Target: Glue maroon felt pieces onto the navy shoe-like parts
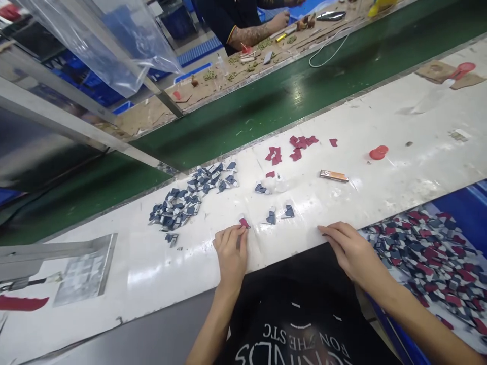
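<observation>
My left hand (231,251) pinches a small maroon piece (244,223) between thumb and fingers, low over the white tabletop. Off to the right, my right hand (348,248) is at the table's near edge with its fingertips pressed together. Whatever lies between those fingertips is too small to make out. Two navy-and-white pieces (271,217) lie on the table between my hands. Further back are another navy piece (261,188) and several loose maroon pieces (274,155). A heap of navy-and-white pieces (178,203) spreads out to the left of my left hand.
At my right, a blue bin (466,213) holds many mixed pieces. An orange-labelled packet (334,176) and a red round object (378,152) lie on the table. A metal frame (87,134) stands at left. Across the green belt (297,91), another person's arm (254,35) rests.
</observation>
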`<state>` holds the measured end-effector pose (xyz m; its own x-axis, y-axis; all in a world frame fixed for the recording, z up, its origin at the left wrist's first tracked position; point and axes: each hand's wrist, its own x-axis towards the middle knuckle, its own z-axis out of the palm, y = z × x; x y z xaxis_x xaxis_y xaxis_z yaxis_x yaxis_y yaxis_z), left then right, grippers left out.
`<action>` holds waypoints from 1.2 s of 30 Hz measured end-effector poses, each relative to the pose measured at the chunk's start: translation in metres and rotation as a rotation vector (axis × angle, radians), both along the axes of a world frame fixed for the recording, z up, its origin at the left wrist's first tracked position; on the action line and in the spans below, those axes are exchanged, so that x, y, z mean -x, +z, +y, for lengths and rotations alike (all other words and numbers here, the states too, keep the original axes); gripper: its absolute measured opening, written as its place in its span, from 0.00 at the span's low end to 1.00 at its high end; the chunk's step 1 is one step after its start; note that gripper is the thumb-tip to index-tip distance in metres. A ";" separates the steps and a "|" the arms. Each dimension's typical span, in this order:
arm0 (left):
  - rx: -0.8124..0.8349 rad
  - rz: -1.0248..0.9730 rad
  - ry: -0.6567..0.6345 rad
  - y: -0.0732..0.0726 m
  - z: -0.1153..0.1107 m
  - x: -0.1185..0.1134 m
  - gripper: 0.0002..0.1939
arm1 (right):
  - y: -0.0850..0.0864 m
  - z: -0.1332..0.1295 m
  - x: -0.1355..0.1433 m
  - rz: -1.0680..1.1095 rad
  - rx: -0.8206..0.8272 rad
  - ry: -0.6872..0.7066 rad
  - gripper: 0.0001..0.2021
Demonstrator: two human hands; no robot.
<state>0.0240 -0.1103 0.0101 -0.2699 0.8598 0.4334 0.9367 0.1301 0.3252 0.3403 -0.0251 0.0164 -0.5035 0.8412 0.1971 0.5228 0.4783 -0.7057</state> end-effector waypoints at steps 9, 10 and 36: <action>0.034 -0.075 0.015 0.012 0.021 -0.008 0.16 | 0.018 0.021 0.024 0.231 0.400 -0.220 0.10; 0.050 -0.082 -0.002 0.015 0.025 -0.016 0.18 | 0.018 0.022 0.029 0.296 0.488 -0.252 0.09; 0.182 -0.123 -0.272 0.034 0.065 -0.080 0.21 | 0.032 0.033 0.075 0.656 0.851 -0.447 0.17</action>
<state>0.1042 -0.0453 0.0437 -0.0609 0.9676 0.2450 0.9002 -0.0527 0.4322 0.2654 0.0082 0.0488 -0.1392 0.9040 -0.4042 -0.0598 -0.4151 -0.9078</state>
